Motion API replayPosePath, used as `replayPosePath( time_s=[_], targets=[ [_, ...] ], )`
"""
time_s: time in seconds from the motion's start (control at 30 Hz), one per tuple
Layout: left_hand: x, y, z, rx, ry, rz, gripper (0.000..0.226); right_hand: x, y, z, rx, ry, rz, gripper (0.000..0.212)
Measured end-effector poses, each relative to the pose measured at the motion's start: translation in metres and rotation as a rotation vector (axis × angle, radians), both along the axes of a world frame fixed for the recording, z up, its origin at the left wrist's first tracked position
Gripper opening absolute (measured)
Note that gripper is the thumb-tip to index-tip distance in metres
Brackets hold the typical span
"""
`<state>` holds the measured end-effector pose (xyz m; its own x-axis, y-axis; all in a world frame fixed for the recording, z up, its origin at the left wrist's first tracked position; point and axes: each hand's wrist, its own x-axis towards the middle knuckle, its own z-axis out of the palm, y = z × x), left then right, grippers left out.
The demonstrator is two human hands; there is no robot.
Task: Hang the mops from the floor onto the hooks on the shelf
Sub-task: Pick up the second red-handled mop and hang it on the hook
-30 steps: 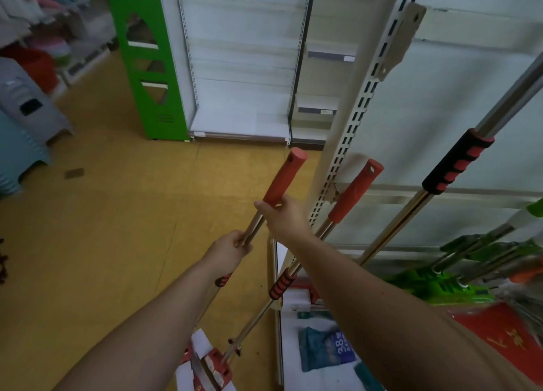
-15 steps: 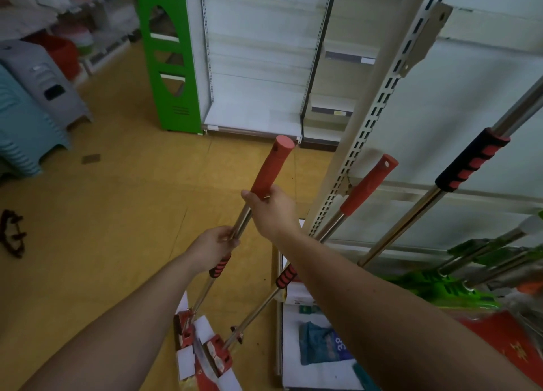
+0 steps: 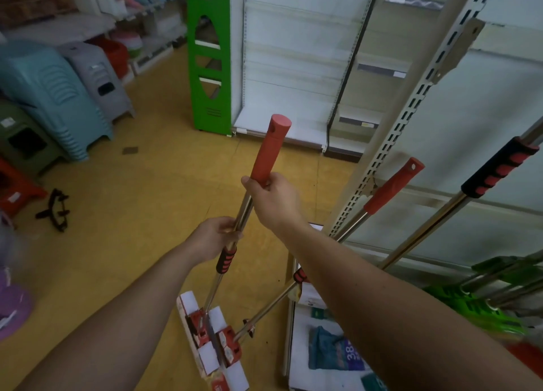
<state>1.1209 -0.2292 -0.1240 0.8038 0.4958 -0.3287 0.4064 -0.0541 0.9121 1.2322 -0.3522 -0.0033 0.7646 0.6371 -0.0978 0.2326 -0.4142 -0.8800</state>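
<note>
I hold one mop (image 3: 269, 152) with a red end grip and a steel pole, tilted up in the middle. My right hand (image 3: 273, 198) grips the base of the red grip. My left hand (image 3: 216, 236) grips the steel pole just above a black-and-red sleeve. The mop's white-and-red head (image 3: 210, 343) rests low on the floor. A second mop (image 3: 390, 187) with a red grip leans against the slotted shelf upright (image 3: 411, 120). A third pole with a black-and-red grip (image 3: 499, 167) slants at the right. No hook is clearly visible.
Stacked plastic stools (image 3: 53, 96) stand at the left, with a black bracket (image 3: 55, 214) on the yellow floor. A green shelf end panel (image 3: 208, 55) and bare white shelves stand ahead. Green mop heads (image 3: 476, 305) and packaged goods lie on the bottom shelf at right.
The held mop has swung up and a little left, away from the shelf upright, with both hands still on it. The view has turned left, showing more stools.
</note>
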Motion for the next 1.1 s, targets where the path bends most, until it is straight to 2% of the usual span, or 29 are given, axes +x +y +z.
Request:
replayPosePath(
  time_s=[0.13,0.5,0.67,1.1],
  targets=[
    [-0.024,0.0,0.018,0.139,0.027,-0.001,0.012,-0.018,0.005,0.017,0.001,-0.02,0.068,0.041],
    [-0.071,-0.012,0.053,0.281,0.095,0.044,0.008,-0.044,-0.003,0.058,0.031,-0.038,0.19,0.046],
    [-0.072,-0.027,0.078,0.352,0.088,0.057,0.018,-0.043,-0.015,0.075,0.101,-0.04,0.187,0.038],
    [-0.046,-0.09,0.124,0.429,0.09,0.009,0.021,-0.029,-0.077,0.104,0.203,-0.11,0.148,0.051]
  ],
)
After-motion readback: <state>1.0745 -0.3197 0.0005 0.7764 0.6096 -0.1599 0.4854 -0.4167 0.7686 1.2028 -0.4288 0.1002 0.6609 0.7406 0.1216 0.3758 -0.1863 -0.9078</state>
